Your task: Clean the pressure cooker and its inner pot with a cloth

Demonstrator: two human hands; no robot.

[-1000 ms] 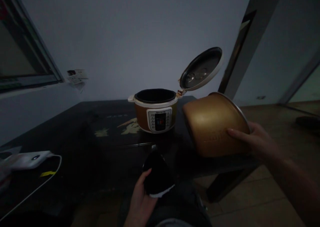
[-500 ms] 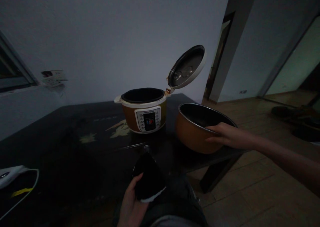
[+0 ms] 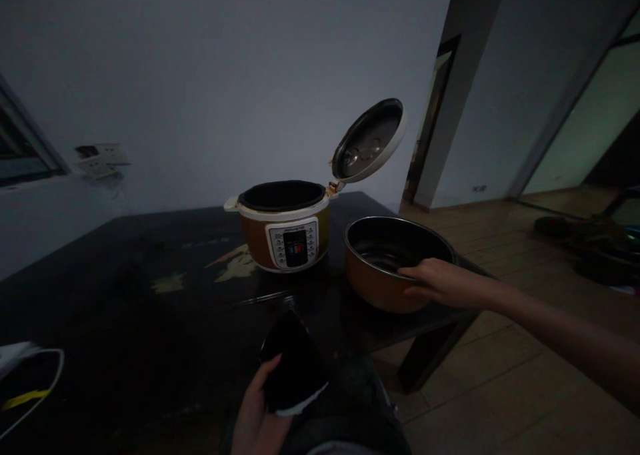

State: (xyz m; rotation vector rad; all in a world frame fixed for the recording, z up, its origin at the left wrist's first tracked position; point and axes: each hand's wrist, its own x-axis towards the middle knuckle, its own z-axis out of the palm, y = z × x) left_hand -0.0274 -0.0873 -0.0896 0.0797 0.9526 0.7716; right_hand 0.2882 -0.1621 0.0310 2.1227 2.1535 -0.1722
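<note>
An orange and white electric cooker [image 3: 285, 231] stands on the dark table [image 3: 150, 295], its lid [image 3: 367, 141] swung up to the right and its cavity showing dark. Right of it a golden inner pot [image 3: 387, 258] sits upright near the table's right corner. My right hand [image 3: 440, 281] grips the pot's near rim, thumb inside. My left hand [image 3: 257, 408], low at the table's front edge, holds a dark cloth with a white edge [image 3: 293, 368].
A white cable and a white object [image 3: 25, 368] lie at the table's left edge. A wall socket [image 3: 100, 158] sits on the left wall. A doorway [image 3: 430, 121] and tiled floor [image 3: 500, 388] lie to the right, with dark objects farther off.
The golden pot was tilted on its side with its base toward me; my right hand has turned it upright and set it down on the table. My left hand stayed put with the cloth.
</note>
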